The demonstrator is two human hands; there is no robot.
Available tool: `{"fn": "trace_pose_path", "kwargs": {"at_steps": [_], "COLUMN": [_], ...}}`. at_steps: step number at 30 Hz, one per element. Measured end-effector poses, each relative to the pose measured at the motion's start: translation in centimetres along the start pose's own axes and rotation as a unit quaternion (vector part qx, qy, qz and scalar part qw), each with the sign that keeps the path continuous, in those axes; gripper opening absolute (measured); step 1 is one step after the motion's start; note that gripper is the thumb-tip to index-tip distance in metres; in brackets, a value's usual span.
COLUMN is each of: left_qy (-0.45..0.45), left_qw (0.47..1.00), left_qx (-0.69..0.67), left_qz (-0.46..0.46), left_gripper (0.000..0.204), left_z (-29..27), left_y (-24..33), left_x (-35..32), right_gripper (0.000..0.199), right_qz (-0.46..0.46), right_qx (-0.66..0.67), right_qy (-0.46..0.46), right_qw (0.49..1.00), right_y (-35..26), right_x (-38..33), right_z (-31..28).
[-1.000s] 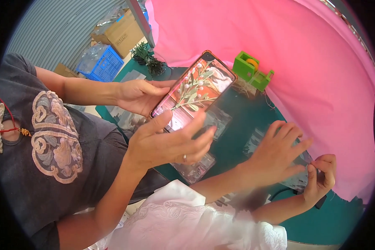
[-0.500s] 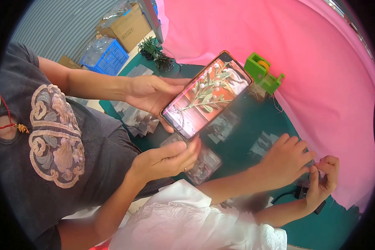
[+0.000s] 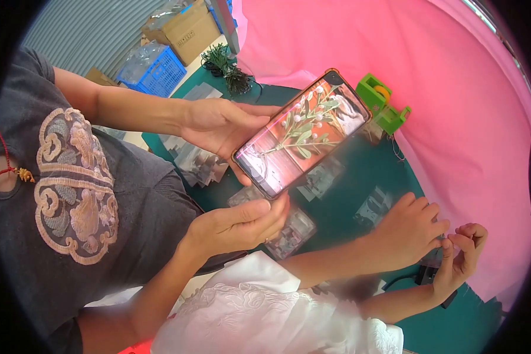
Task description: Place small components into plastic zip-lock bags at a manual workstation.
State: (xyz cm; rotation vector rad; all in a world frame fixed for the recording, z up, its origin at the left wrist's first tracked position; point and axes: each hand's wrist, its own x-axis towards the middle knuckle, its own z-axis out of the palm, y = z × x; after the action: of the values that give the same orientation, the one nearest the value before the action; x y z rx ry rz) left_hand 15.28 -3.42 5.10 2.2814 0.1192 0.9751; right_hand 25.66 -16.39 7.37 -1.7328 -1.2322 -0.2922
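Observation:
My left hand (image 3: 408, 229) and my right hand (image 3: 463, 259) meet at the right, over the edge of the pink cloth. Thumb and fingers are pinched together on both, fingertips almost touching. Whatever lies between them is too small to make out. To the left, a co-worker in a grey embroidered top holds a phone (image 3: 301, 133) with one hand (image 3: 218, 127) at its side and the other (image 3: 242, 227) under its lower end. Its screen shows a leafy green sprig with white berries. Below my left wrist lies a clear plastic packet (image 3: 374, 206).
A green tape dispenser (image 3: 374, 91) stands beyond the phone against the pink cloth (image 3: 454, 100). Clear packets (image 3: 200, 162) and a clear box (image 3: 292, 233) lie on the green table (image 3: 348, 183). Dark green wired stems (image 3: 227, 68), a blue crate (image 3: 162, 74) and a cardboard box (image 3: 189, 35) are at the far left.
The phone sits slightly further right in the picture, still in the co-worker's hands. My hands keep their pinch, with only a slight shift of the fingers. The view has moved a little.

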Motion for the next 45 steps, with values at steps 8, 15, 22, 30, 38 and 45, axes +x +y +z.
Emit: {"fn": "trace_pose_path", "kwargs": {"at_steps": [8, 15, 22, 30, 38, 45], "left_qy": [0.013, 0.074, 0.012, 0.004, -0.021, 0.02], "left_qw": [1.0, 0.997, 1.0, 1.0, 0.999, 1.0], "left_qx": [-0.006, 0.026, 0.012, 0.021, 0.036, 0.004], "left_qz": [0.006, 0.002, 0.009, 0.011, 0.019, 0.02], "left_gripper": [0.037, 0.036, 0.021, 0.018, 0.024, 0.027], "left_z": [0.7, 0.5, 0.1, 0.2, -0.1, 0.1], "left_y": [0.1, 0.1, 0.3, 0.3, 0.2, 0.6], "left_x": [0.2, 0.8, 0.6, 0.6, 0.5, 0.6], "right_gripper": [0.018, 0.017, 0.015, 0.014, 0.011, 0.017], "right_qz": [-0.004, 0.0, 0.0, -0.002, -0.013, -0.006], "right_qx": [-0.009, 0.0, 0.013, 0.027, 0.011, 0.019], "right_qy": [0.012, 0.023, 0.004, 0.012, -0.006, 0.032], "right_qw": [1.0, 1.0, 1.0, 1.0, 1.0, 0.999], "right_y": [0.7, 1.0, 1.0, 0.7, 0.9, 0.1], "right_x": [-0.4, -0.6, -0.5, -0.2, -0.3, 0.1], "right_z": [-0.4, -0.4, -0.9, -0.6, -0.7, -0.4]}}
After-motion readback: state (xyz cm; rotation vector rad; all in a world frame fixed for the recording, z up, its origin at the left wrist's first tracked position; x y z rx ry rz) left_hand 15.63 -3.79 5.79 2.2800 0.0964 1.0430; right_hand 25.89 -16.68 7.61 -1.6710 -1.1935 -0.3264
